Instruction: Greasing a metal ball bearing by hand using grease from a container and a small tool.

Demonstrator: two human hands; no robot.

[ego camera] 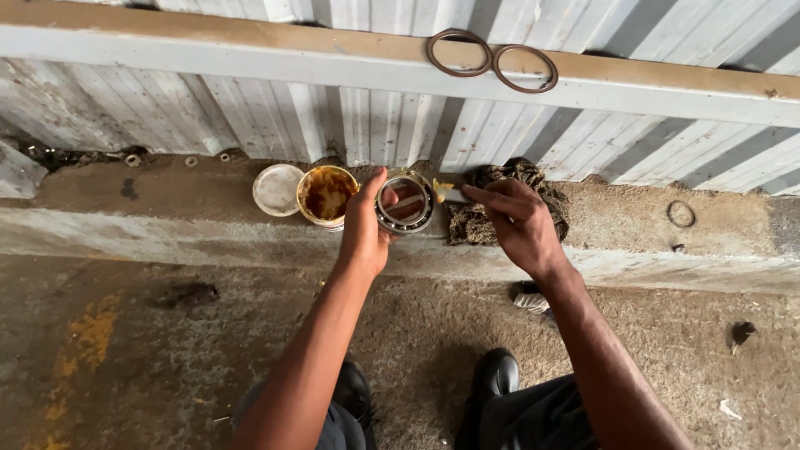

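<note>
My left hand point(365, 225) grips a round metal bearing point(406, 202) and holds it upright above a concrete ledge point(167, 208). My right hand point(517, 221) pinches a small flat tool point(446, 192) whose tip, smeared with yellow-brown grease, points at the bearing's right side. An open tub of brown grease point(326, 196) stands on the ledge just left of my left hand, its white lid point(277, 190) lying beside it.
A dirty rag point(554, 200) lies on the ledge under my right hand. Two rubber rings point(492, 60) rest on a beam against the corrugated metal wall; another ring point(681, 214) lies on the ledge at right. My black shoes point(493, 377) stand on the stained floor.
</note>
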